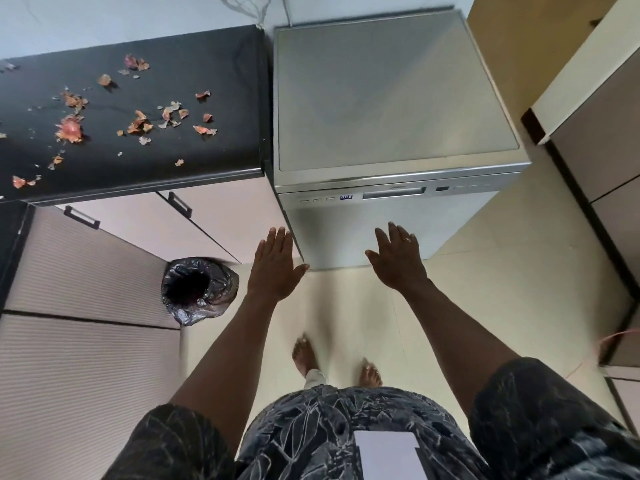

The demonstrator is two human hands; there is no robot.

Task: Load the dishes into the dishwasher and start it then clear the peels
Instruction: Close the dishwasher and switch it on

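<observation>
A silver dishwasher (pixel 394 98) stands straight ahead with its door shut; a small blue display (pixel 346 196) is lit on its control strip. Several reddish onion peels (pixel 69 128) lie scattered over the black countertop (pixel 214 57) to the left. My left hand (pixel 275 266) is held flat with fingers apart in front of the dishwasher's lower left corner, holding nothing. My right hand (pixel 398 258) is spread the same way before the door's lower part, a ring on one finger. No dishes are in sight.
A bin lined with a black bag (pixel 199 289) stands on the floor left of my left hand. Cabinet doors with dark handles (pixel 180 204) run under the countertop. A tall cabinet (pixel 595 150) stands to the right. My bare feet are on the cream tile floor (pixel 502 271).
</observation>
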